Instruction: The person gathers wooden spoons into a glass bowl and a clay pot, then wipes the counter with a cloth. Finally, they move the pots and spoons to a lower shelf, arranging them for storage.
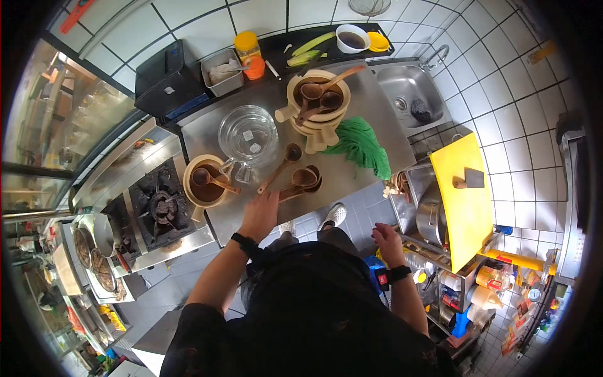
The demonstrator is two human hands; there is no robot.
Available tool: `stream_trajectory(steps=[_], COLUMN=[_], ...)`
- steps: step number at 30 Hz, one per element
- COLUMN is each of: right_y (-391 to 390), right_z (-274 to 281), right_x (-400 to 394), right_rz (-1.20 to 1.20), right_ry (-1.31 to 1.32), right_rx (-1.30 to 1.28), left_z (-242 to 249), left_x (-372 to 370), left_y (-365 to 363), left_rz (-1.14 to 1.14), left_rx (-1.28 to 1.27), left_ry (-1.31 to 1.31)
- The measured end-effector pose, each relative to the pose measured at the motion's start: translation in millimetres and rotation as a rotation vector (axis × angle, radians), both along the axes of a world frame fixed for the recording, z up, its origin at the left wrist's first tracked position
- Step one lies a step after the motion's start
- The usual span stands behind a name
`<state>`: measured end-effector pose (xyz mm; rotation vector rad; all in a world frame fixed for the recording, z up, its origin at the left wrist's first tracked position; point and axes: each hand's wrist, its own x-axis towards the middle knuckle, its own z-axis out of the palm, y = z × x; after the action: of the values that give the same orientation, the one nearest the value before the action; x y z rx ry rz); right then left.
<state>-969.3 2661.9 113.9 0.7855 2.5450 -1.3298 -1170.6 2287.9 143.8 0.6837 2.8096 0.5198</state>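
My left hand (260, 213) is at the front edge of the steel counter, its fingers closed at the handle end of a wooden ladle (304, 178). A second ladle lies partly hidden under that one. Just behind them rests another wooden ladle (293, 152). To the left, a cream clay pot (188, 182) has a wooden ladle (201, 176) in it. Clear glass bowls (247, 135) with handles stand behind my left hand. My right hand (389, 244) hangs beside my body over the floor, fingers loosely curled, with nothing visible in it.
Stacked clay pots (323, 129) with ladles on top stand beside a green cloth (361, 147) on the counter (377, 107). A gas burner (163, 206) is at left. At right are a sink (405, 88), a yellow board (461, 195) with a cleaver (474, 178), and a metal pot (430, 217).
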Motion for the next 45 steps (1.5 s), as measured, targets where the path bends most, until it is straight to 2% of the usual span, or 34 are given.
stream_trajectory(steps=[2, 3, 5, 6, 8, 12, 14, 15, 17, 18, 20, 22, 24, 25, 26, 27, 29, 31, 33, 35, 36, 38, 40, 42, 44, 45], right_y=[-5, -6, -10, -12, -17, -21, -29, -34, -44, -54, -83, -110, -138, -152, -167, -185, -217, -238, -246, -241, -236, -222, -210, -212, -224, -231], right_z=[4, 5, 7, 8, 9, -14, -13, -13, -13, -3, 30, 35, 33, 30, 26, 19, 1, -41, -44, -42, -44, -45, -46, -36, -28, -42], right_x=[-3, -4, -6, -7, -11, -11, -24, -32, -49, -61, -94, -119, -144, -159, -173, -184, -201, -213, -225, -234, -234, -234, -231, -232, -233, -235], right_rz=[-0.058, -0.061, -0.079, -0.08, -0.097, -0.04, 0.077, 0.08, 0.226, 0.221, 0.216, 0.288, 0.365, 0.516, 0.671, 0.689, 0.742, 0.781, 0.813, 0.972, 0.982, 0.885, 0.825, 0.757, 0.661, 0.661], right_ry=[-0.015, -0.012, -0.03, -0.027, -0.051, 0.015, 0.087, 0.087, 0.109, 0.105, -0.046, -0.011, 0.023, 0.075, 0.13, 0.126, 0.482, 0.482, 0.479, 0.268, 0.26, 0.295, 0.31, 0.325, 0.373, 0.373], right_rx=[-0.043, -0.046, -0.079, -0.083, -0.105, -0.148, -0.121, -0.123, -0.029, -0.029, -0.215, -0.309, -0.402, -0.314, -0.225, -0.232, -0.1, -0.084, -0.058, 0.084, 0.088, 0.216, 0.23, 0.244, 0.272, 0.277], left_z=[27, 38, 61, 77, 104, 117, 114, 114, 113, 113, 116, 112, 79, 57, 32, 22, 6, 4, -5, -18, -25, -35, -41, -31, -17, -16], left_x=[6, 9, 9, 4, -18, -67, -85, -85, -89, -84, -63, -36, -12, -4, 4, 8, 16, 18, 14, 8, 6, 4, 5, 2, 1, 1], left_y=[-10, -16, -33, -40, -50, -60, -57, -59, -59, -60, -68, -79, -98, -103, -108, -110, -107, -99, -100, -106, -111, -121, -132, -137, -144, -146], left_rz=[-0.019, -0.022, 0.056, 0.055, 0.203, 0.213, 0.359, 0.362, 0.285, 0.28, 0.347, 0.373, 0.382, 0.395, 0.348, 0.303, 0.345, 0.406, 0.457, 0.518, 0.528, 0.482, 0.527, 0.563, 0.623, 0.622], left_rx=[0.155, 0.152, 0.124, 0.121, 0.151, 0.025, 0.224, 0.222, 0.238, 0.238, 0.327, 0.381, 0.366, 0.36, 0.278, 0.197, 0.196, 0.161, 0.123, 0.081, 0.088, 0.091, 0.089, 0.085, 0.101, 0.077], left_ry=[0.056, 0.059, 0.36, 0.363, 0.43, 0.382, 0.148, 0.149, 0.467, 0.463, 0.697, 0.632, 0.207, 0.206, 0.069, -0.069, -0.017, 0.021, 0.05, 0.031, 0.024, 0.063, 0.081, 0.1, -0.019, 0.044])
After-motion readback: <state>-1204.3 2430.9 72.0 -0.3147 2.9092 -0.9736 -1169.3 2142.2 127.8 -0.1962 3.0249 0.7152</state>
